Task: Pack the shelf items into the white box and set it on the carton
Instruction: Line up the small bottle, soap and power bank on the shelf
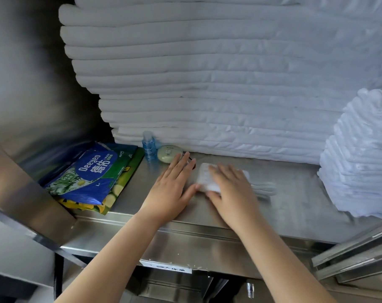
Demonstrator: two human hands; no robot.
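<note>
My right hand (pixel 229 186) lies spread flat over the white pack (pixel 204 178) on the shelf (pixel 290 193); my left hand (pixel 172 184) rests flat just left of the pack, fingers together, thumb touching it. Behind-left of the pack sit soap (pixel 169 153) and bottle (pixel 149 147), wipes (pixel 91 171) farther left

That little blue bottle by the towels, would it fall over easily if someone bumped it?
Probably yes: the blue bottle stands upright and looks tall for its narrow base, so a nudge may tip it. It seems small and plastic, likely light. On the smooth steel shelf it might slide, and once down, roll.
</note>
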